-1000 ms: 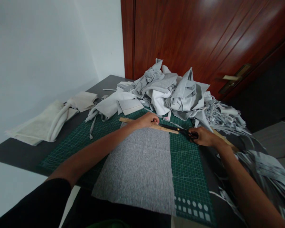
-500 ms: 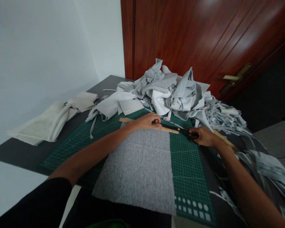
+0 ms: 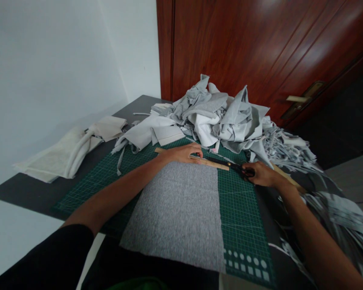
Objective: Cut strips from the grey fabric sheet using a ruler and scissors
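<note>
A wooden ruler [image 3: 223, 166] lies across the far edge of a grey cloth [image 3: 181, 209], and my left hand [image 3: 184, 153] is closed over it, fingers bent down onto it. In my right hand [image 3: 261, 174] are black-handled scissors [image 3: 240, 169], gripped by the finger loops. Their blades point left, along the ruler's far side, towards my left fingers. Whether the blades are parted is too small to tell. Under the cloth is a green cutting mat [image 3: 240, 209] with a printed grid.
Behind the mat rises a heap of grey and white fabric pieces [image 3: 211, 110]. Thin scraps [image 3: 287, 147] pile up at the right, with more strips [image 3: 345, 217] beside my right forearm. Folded pale cloth [image 3: 60, 155] lies at the left. A wooden door [image 3: 245, 44] stands behind.
The view has shifted slightly. The dark blade that reached my left fingers now shows less beside them. Both hands keep nearly the same places, and the cloth lies as before.
</note>
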Motion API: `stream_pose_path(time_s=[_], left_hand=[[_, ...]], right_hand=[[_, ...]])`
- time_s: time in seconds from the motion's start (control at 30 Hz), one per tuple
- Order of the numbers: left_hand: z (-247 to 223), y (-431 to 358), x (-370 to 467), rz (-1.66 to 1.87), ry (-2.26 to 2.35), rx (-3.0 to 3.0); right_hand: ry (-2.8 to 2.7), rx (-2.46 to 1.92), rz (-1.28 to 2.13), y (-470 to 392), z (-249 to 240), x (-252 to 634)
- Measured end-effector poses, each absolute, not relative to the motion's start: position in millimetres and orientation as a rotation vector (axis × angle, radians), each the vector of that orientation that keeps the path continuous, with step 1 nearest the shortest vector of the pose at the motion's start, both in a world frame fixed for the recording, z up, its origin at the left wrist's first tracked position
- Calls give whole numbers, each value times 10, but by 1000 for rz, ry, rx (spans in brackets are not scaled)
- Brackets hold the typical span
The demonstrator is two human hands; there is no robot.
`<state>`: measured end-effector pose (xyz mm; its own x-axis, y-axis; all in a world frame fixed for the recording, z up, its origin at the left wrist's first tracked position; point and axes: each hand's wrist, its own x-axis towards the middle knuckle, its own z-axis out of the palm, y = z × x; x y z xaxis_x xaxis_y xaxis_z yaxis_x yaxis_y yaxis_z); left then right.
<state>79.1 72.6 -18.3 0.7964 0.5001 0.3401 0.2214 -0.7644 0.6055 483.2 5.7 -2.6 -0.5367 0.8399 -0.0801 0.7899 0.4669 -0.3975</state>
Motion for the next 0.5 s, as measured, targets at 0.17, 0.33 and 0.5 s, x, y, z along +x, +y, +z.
stream_pose_path(time_s=[0.17,0.33,0.5], left_hand=[[-165,744,804,673,542,2404],[-158,737,819,674,540,2424],[-154,696,824,664,576,2425]], right_hand=[[-2576,-1441,612,60,-38,4836],[-2583,-1438,610,64,-27,4832],[-2582,-1431,606,77,-21,4834]])
